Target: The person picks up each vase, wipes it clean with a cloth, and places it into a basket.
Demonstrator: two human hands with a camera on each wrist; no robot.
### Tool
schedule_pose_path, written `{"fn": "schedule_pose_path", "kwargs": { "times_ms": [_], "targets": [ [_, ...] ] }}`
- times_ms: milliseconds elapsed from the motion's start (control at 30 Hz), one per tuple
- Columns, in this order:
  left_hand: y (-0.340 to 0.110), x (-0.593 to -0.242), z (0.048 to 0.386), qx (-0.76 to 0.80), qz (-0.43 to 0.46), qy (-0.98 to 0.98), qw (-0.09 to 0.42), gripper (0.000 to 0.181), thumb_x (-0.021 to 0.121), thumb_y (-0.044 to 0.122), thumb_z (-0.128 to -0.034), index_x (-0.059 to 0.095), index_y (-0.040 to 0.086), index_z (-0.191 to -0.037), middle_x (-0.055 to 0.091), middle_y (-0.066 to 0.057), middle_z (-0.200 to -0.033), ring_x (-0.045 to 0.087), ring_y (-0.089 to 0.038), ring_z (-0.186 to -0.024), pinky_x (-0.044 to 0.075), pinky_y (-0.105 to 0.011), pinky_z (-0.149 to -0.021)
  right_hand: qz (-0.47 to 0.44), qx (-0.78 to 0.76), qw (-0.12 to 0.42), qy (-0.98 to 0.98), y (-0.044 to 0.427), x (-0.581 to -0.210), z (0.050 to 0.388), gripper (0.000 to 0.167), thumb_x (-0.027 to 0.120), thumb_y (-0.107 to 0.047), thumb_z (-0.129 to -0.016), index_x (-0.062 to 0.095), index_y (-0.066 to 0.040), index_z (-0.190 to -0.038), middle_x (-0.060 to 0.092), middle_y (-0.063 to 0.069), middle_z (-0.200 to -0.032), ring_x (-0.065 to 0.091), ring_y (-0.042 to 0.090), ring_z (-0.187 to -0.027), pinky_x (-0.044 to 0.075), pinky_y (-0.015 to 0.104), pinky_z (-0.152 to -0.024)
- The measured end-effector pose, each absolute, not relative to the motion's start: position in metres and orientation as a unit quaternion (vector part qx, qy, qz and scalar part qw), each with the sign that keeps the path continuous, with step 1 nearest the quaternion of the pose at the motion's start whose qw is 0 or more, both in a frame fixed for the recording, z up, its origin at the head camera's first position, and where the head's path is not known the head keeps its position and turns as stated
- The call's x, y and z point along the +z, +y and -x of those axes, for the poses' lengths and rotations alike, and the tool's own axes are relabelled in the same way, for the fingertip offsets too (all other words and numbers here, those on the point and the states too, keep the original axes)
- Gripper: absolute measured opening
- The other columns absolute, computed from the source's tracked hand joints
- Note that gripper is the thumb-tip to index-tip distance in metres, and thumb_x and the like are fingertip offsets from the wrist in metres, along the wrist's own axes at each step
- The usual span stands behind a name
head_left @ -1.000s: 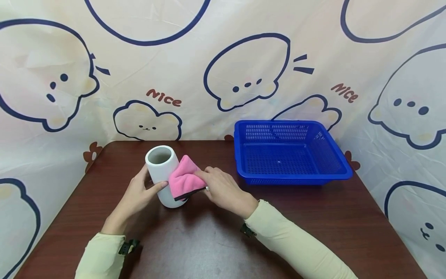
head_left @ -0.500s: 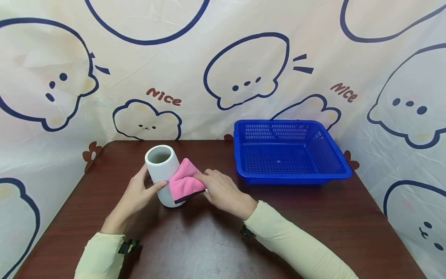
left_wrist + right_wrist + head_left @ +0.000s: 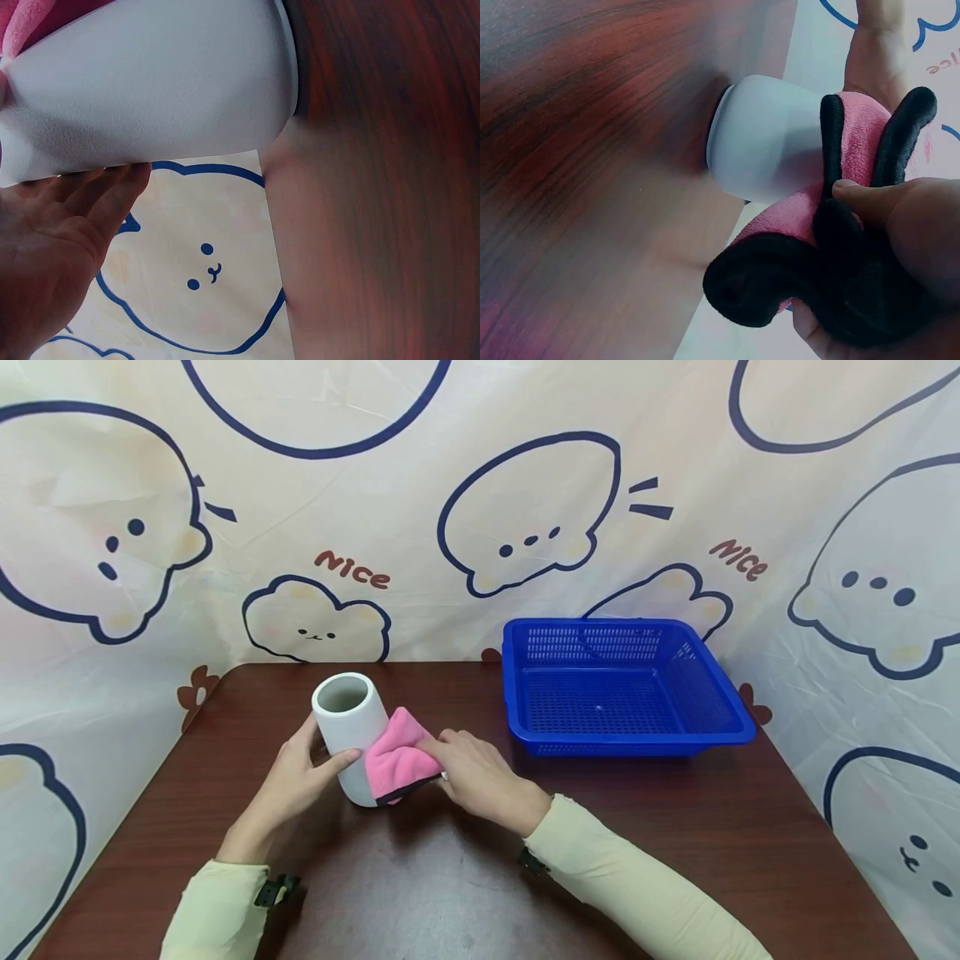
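A white vase [image 3: 348, 727] with a round open mouth stands upright on the brown table, left of centre. My left hand [image 3: 296, 772] grips it from the left, thumb across its front and the other fingers behind its far side. In the right hand [image 3: 483, 777] is a bunched pink cloth [image 3: 401, 756] with black edging, pinched by thumb and fingers and pressed to the vase's right side. The right wrist view shows the cloth [image 3: 862, 142] folded under the thumb. The left wrist view has the vase wall [image 3: 165, 82] close up, left fingers [image 3: 112, 191] against it.
A blue plastic basket [image 3: 630, 747] with mesh walls stands at the table's back right, apart from the right hand. The wooden table [image 3: 450, 893] reaches back to a cartoon-printed cloth backdrop [image 3: 420, 627], which also hangs at both sides.
My right hand and the pink cloth have slid slightly down along the vase's right side. The left hand and the vase have stayed in place.
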State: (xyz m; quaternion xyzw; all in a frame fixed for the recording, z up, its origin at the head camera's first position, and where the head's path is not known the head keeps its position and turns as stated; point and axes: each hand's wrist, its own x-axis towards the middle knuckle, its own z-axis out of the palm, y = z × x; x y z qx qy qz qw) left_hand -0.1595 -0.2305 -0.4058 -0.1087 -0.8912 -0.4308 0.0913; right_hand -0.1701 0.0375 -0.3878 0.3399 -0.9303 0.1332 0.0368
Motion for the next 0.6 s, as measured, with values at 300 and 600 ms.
{"fn": "schedule_pose_path", "kwargs": {
  "times_ms": [300,600],
  "targets": [
    [-0.23,-0.405,0.159,-0.435,0.109,-0.89,0.087,0.075,0.076,0.025,-0.092,0.035,0.013,-0.154,0.059,-0.016,-0.138,0.06,-0.028,-0.118,0.054,-0.036,-0.096,-0.352,0.118,0.042,-0.928,0.037,-0.395,0.167,0.039,0.074,-0.019,-0.092,0.061,-0.027,-0.128,0.063,0.002,-0.095,0.059,0.018,-0.085,0.049,0.029,-0.064],
    [-0.229,-0.405,0.158,-0.445,0.11,-0.885,0.084,0.076,0.075,0.024,-0.0927,0.033,0.013,-0.155,0.057,-0.018,-0.14,0.06,-0.032,-0.121,0.054,-0.054,-0.098,-0.361,0.107,0.051,-0.925,0.037,-0.403,0.166,0.035,0.076,-0.019,-0.09,0.063,-0.026,-0.122,0.063,0.001,-0.091,0.06,0.019,-0.082,0.045,0.028,-0.058]
  ]
}}
